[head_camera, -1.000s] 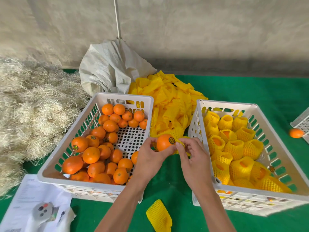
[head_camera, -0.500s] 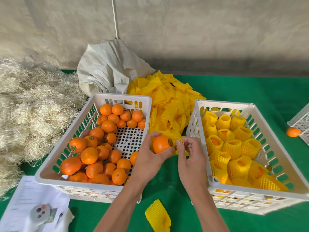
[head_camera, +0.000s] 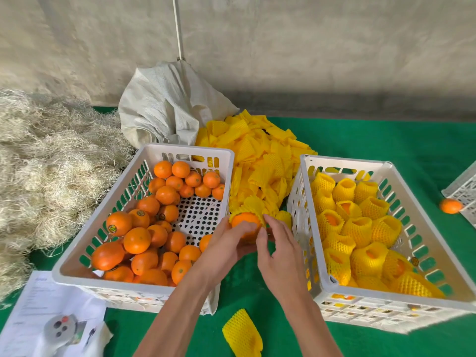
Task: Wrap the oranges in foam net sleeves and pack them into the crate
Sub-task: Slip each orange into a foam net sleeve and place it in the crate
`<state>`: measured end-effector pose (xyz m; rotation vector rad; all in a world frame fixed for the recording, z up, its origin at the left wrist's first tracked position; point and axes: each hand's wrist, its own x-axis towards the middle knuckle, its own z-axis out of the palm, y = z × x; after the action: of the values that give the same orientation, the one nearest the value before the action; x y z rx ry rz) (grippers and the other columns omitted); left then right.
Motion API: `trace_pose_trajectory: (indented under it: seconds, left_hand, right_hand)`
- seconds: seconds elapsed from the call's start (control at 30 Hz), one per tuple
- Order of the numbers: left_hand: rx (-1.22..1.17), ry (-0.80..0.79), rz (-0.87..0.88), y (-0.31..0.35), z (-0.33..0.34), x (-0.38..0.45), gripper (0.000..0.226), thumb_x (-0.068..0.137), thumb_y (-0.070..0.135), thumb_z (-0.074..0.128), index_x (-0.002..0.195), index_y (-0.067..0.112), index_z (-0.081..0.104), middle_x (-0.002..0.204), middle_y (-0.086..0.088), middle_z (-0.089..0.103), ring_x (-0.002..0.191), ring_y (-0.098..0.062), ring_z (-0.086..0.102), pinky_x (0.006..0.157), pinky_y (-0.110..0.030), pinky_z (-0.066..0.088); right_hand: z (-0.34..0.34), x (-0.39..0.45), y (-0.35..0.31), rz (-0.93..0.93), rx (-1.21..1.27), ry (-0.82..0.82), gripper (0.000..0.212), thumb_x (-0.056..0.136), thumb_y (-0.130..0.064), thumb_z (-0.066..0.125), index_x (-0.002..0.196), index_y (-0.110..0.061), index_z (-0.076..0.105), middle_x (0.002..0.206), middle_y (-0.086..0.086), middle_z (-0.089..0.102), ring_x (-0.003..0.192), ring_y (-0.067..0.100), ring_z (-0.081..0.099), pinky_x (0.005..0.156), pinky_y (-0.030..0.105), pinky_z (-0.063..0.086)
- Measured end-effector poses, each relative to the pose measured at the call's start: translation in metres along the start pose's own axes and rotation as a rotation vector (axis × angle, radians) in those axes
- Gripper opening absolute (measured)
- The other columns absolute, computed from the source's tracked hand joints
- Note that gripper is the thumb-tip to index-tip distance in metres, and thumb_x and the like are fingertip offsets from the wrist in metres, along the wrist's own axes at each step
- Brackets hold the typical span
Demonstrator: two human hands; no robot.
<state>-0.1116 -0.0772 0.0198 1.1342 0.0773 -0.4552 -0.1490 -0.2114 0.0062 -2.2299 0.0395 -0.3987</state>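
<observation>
Green cloth [head_camera: 386, 150] covered the table in front of a rough grey wall, with straw [head_camera: 51, 163] heaped to one side and a white sack [head_camera: 164, 112] at the back. Between two white crates lay a heap of yellow sleeves [head_camera: 260, 155]; the left crate [head_camera: 144, 161] held bare oranges [head_camera: 136, 239], the right crate [head_camera: 342, 164] held wrapped ones [head_camera: 360, 228].

Both hands met over the gap between the crates. The left hand [head_camera: 226, 243] cupped an orange [head_camera: 246, 220] from below, fingers curled round it. A sleeve [head_camera: 253, 204] sat over the orange's far side, roughly half on. The right hand [head_camera: 279, 251] had its fingers bent at the sleeve's near edge, seemingly pinching the net, though the contact itself was hard to see. Both forearms came up from the bottom edge, wrists nearly touching.

To finish well, I judged the right hand should stretch the mouth wide and roll it evenly down while the left turned the fruit, so the net would not bunch or tear. One spare sleeve [head_camera: 242, 333] lay near the table's front edge, and a stray orange [head_camera: 450, 206] lay far right.
</observation>
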Motion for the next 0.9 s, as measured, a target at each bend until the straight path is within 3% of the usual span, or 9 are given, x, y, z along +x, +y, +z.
trace_pose_trajectory:
  seconds: [0.13,0.2,0.3,0.4,0.5,0.57,0.67,0.77,0.9]
  left_hand:
    - [0.255,0.105,0.003,0.002,-0.011,-0.004,0.075,0.061,0.041,0.096,0.124,0.021,0.062,0.119,-0.004,0.071,0.103,-0.022,0.074,0.089,-0.046,0.062]
    - [0.373,0.208,0.040,0.001,-0.010,-0.005,0.077,0.052,0.054,0.094,0.113,0.023,0.061,0.108,-0.001,0.070,0.095,-0.021,0.073,0.086,-0.042,0.063]
    - [0.458,0.358,0.084,0.000,-0.007,-0.002,0.079,0.047,0.066,0.085,0.107,0.023,0.056,0.100,0.000,0.062,0.084,-0.018,0.065,0.074,-0.033,0.055]
    - [0.464,0.444,0.130,0.000,-0.003,0.002,0.073,0.056,0.063,0.086,0.112,0.030,0.053,0.107,0.004,0.061,0.088,-0.010,0.065,0.070,-0.023,0.051]
    - [0.460,0.383,0.203,-0.006,0.007,0.007,0.072,0.082,0.051,0.082,0.142,0.042,0.043,0.128,0.025,0.052,0.102,0.015,0.059,0.077,-0.007,0.048]
    - [0.307,0.300,0.166,-0.008,0.014,0.009,0.065,0.092,0.043,0.074,0.150,0.036,0.045,0.138,0.018,0.056,0.113,0.007,0.059,0.097,-0.019,0.051]
    - [-0.064,0.129,0.048,-0.008,0.019,0.010,0.042,0.098,0.022,0.069,0.137,0.012,0.058,0.128,-0.014,0.069,0.112,-0.027,0.069,0.106,-0.054,0.052]
    - [-0.031,0.069,0.056,-0.013,0.019,0.008,0.059,0.086,0.017,0.080,0.138,0.009,0.054,0.130,-0.015,0.068,0.119,-0.033,0.068,0.105,-0.053,0.053]
    - [0.246,0.245,0.113,-0.012,0.030,0.009,0.062,0.075,0.036,0.092,0.124,0.020,0.058,0.122,-0.003,0.069,0.104,-0.019,0.073,0.089,-0.044,0.063]
  right_hand:
    - [-0.011,0.006,0.006,-0.012,-0.012,0.040,0.030,0.104,-0.024,0.055,0.132,-0.017,0.065,0.123,-0.005,0.066,0.109,0.008,0.060,0.092,0.017,0.046]
    - [-0.016,0.010,0.009,-0.027,0.022,-0.008,0.021,0.100,-0.018,0.063,0.120,-0.015,0.070,0.102,-0.006,0.069,0.088,0.005,0.062,0.079,0.020,0.051]
    - [-0.023,0.016,0.013,-0.041,0.031,-0.003,0.013,0.092,-0.013,0.072,0.104,-0.015,0.073,0.074,-0.013,0.060,0.067,0.002,0.057,0.061,0.012,0.043]
    - [-0.025,0.014,0.007,-0.165,-0.014,0.080,0.016,0.088,-0.009,0.075,0.102,-0.014,0.072,0.081,-0.010,0.065,0.072,0.004,0.060,0.062,0.014,0.050]
    - [-0.018,0.009,0.000,-0.176,0.042,0.165,0.016,0.089,-0.013,0.075,0.103,-0.017,0.069,0.090,-0.007,0.067,0.082,0.006,0.062,0.068,0.017,0.053]
    - [-0.016,0.009,-0.002,-0.008,0.071,0.125,0.019,0.092,-0.030,0.072,0.108,-0.027,0.063,0.094,-0.012,0.064,0.081,0.004,0.062,0.068,0.018,0.052]
    - [-0.014,0.010,0.003,0.131,-0.006,-0.006,0.028,0.097,-0.043,0.061,0.123,-0.033,0.058,0.104,-0.015,0.065,0.084,0.004,0.063,0.073,0.025,0.053]
    - [-0.018,0.011,0.010,0.065,0.000,-0.013,0.019,0.102,-0.029,0.057,0.115,-0.020,0.066,0.098,-0.002,0.069,0.081,0.010,0.060,0.071,0.024,0.046]
    - [-0.037,0.017,0.012,0.015,-0.035,0.083,0.011,0.097,-0.015,0.064,0.088,-0.009,0.066,0.071,-0.005,0.053,0.059,0.005,0.044,0.058,0.018,0.033]
